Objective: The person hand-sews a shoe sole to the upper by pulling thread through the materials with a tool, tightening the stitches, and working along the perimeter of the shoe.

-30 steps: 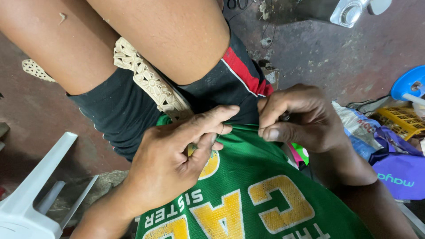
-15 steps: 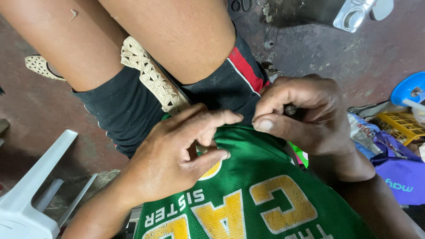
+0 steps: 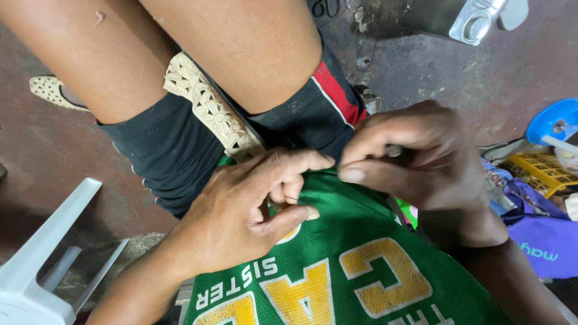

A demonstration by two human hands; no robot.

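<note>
A: Right, status. Left hand [image 3: 241, 219] lies palm-down on the green mesh jersey [image 3: 361, 265], thumb and forefinger pinched shut on a fold at its top edge. Right hand [image 3: 421, 159] is closed as well, fingertips nipping the same edge just right of the left forefinger; something small and pale shows between its fingers, can't tell what.

B: Where's the jersey sitting?

A: Draped over the lap, under both hands, yellow lettering toward the wrists. Above the knuckles: black shorts [image 3: 174, 156] with a red stripe and a cream lace strip [image 3: 211, 108].

B: Risks?

A: My read: the mesh is slick and stretchy, so if either pinch loosens the edge springs flat and the fold is lost. Fingertips are nearly touching; if that pale bit is something sharp, a slip pricks the left forefinger.

B: Clutter?

A: Right of the right hand: purple bag [image 3: 542, 241], yellow basket [image 3: 542, 171], blue lid [image 3: 554, 120]. Left of the left wrist, a white plastic chair [image 3: 42, 265]. Hanging cloth could snag there.
</note>
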